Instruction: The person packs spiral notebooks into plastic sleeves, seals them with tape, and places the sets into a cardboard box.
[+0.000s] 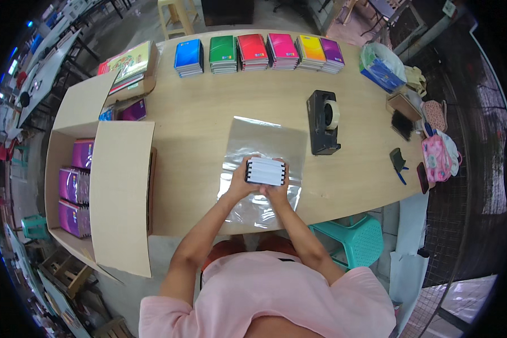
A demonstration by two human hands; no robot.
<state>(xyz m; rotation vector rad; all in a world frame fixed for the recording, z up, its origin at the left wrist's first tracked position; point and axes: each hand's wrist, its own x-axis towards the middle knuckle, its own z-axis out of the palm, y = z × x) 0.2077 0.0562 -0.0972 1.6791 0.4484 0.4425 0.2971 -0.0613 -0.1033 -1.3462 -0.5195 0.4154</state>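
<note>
Both of my hands hold a small stack of notebooks (pixel 266 171), its white page edges and dark-banded corners facing up. My left hand (pixel 241 181) is wrapped round the left side, and my right hand (pixel 279 190) grips the right side and lower edge. Under my hands a clear plastic sheet or bag (pixel 260 135) lies flat on the table, shiny and creased. The covers of the held notebooks are hidden.
Several notebook stacks, from a blue one (pixel 188 55) to a purple one (pixel 332 53), line the table's (pixel 197 101) far edge. A black tape dispenser (pixel 319 132) stands right. Left, an open carton (pixel 121 197) holds wrapped purple notebooks (pixel 74 185). A green stool (pixel 357 242) is lower right.
</note>
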